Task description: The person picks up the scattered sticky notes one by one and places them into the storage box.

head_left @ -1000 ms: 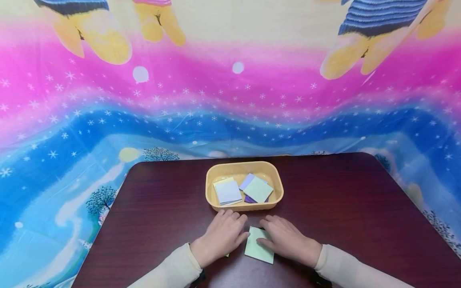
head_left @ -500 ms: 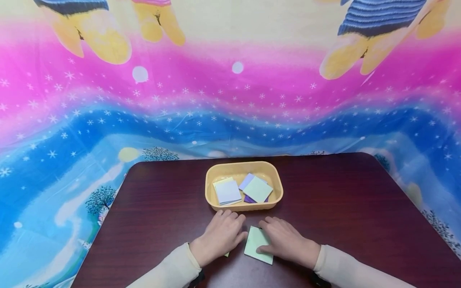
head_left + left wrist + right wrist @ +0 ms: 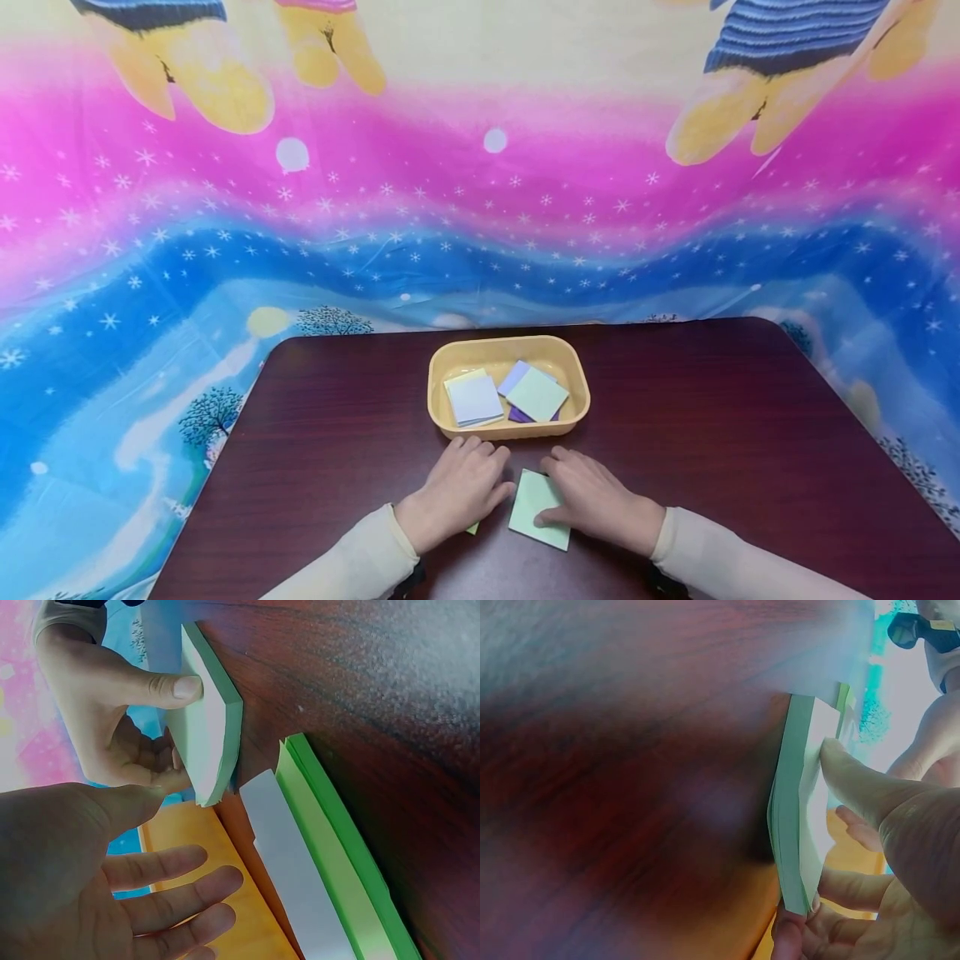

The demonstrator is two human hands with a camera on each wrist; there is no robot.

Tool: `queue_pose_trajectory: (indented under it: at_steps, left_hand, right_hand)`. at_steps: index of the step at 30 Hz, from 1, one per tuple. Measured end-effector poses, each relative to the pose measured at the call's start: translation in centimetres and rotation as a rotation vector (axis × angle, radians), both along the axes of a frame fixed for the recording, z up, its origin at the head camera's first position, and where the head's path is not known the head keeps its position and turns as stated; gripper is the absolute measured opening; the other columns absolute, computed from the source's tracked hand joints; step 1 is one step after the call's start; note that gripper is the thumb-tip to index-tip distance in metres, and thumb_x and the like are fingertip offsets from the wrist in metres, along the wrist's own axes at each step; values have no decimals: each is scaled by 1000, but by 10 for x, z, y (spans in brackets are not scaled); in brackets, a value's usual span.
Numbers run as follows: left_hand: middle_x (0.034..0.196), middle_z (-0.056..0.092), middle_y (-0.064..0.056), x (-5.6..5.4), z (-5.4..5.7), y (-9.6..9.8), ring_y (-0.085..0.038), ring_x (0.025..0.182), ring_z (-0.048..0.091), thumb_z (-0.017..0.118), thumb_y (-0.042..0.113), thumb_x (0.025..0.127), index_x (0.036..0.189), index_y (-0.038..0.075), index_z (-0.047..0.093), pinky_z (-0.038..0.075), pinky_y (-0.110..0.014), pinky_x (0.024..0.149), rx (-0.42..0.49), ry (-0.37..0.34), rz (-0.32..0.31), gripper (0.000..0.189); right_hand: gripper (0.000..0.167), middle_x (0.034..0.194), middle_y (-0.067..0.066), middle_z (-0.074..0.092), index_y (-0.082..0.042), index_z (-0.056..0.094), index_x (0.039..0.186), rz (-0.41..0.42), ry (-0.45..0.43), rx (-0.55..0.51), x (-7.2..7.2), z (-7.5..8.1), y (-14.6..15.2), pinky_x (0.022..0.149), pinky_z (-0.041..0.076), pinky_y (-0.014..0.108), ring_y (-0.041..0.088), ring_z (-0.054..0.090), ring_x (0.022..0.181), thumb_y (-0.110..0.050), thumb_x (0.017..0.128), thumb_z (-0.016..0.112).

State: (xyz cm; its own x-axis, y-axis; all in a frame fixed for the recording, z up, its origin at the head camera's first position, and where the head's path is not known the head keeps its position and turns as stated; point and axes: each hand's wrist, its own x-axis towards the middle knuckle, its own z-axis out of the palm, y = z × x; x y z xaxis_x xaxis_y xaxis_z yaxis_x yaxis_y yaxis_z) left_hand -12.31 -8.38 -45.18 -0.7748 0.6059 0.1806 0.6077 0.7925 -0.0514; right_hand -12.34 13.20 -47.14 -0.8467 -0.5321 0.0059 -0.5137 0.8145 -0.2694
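My right hand [image 3: 600, 504] pinches a pale green sticky note pad [image 3: 528, 504], its thumb on the top face and its other fingers curled at the far edge. In the right wrist view the pad [image 3: 789, 787] shows its thick layered side, low over the wood. My left hand [image 3: 459, 492] has loosely bent fingers, with nothing gripped between them. Under that palm, in the left wrist view, lie a white pad [image 3: 289, 855] and bright green pads [image 3: 330, 817], side by side. From the head only a green corner [image 3: 472, 528] of these shows; the left hand hides the rest.
A yellow plastic tray [image 3: 437, 375] stands just beyond both hands on the dark wooden table [image 3: 720, 417]. Inside it are a white pad [image 3: 476, 400], a pale green pad [image 3: 537, 394] and purple ones beneath. A patterned cloth [image 3: 480, 208] hangs behind the table.
Very little differs. My left thumb has drawn slightly left from the pale green pad's edge; the right hand keeps its hold, and the tray stays in place.
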Motion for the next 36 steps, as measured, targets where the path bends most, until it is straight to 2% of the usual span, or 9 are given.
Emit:
queue_pose_trajectory:
  at_steps: [5, 13, 22, 30, 36]
  left_hand:
    - [82, 67, 6, 0, 0, 0, -15, 81, 61, 71, 46, 90, 94, 20, 65, 39, -27, 69, -4, 6, 0, 27]
    - [83, 68, 6, 0, 0, -1, -15, 81, 61, 72, 46, 90, 94, 20, 65, 38, -27, 68, -7, -14, 11, 27]
    - [81, 66, 6, 1, -2, -2, -15, 80, 60, 71, 46, 90, 93, 20, 65, 38, -27, 68, -6, -11, 12, 27]
    - [80, 66, 6, 2, -1, -3, -15, 78, 59, 72, 46, 90, 92, 20, 64, 37, -27, 66, 2, -8, 12, 27]
    - [79, 65, 6, 2, 1, -3, -14, 78, 59, 71, 45, 90, 91, 20, 64, 36, -26, 66, -1, -7, 12, 26]
  right_hand:
    - [53, 81, -6, 51, -11, 63, 93, 12, -9, -7, -2, -1, 0, 59, 39, 26, 7, 44, 68, -44, 65, 92]
    - [45, 65, -11, 43, -16, 56, 84, 32, -14, -19, -4, 2, -1, 55, 33, 24, 6, 39, 61, -37, 68, 92]
    - [38, 65, -13, 45, -16, 59, 85, 59, 11, -31, -3, 6, 0, 56, 34, 24, 5, 41, 62, -32, 72, 90]
    - [20, 71, -11, 60, -17, 66, 90, 37, 83, -30, -5, 11, 1, 57, 40, 26, 8, 54, 66, -23, 81, 83]
    - [13, 69, -12, 57, -18, 66, 87, 29, 83, -52, -6, 13, 2, 56, 40, 25, 5, 51, 64, -19, 85, 79]
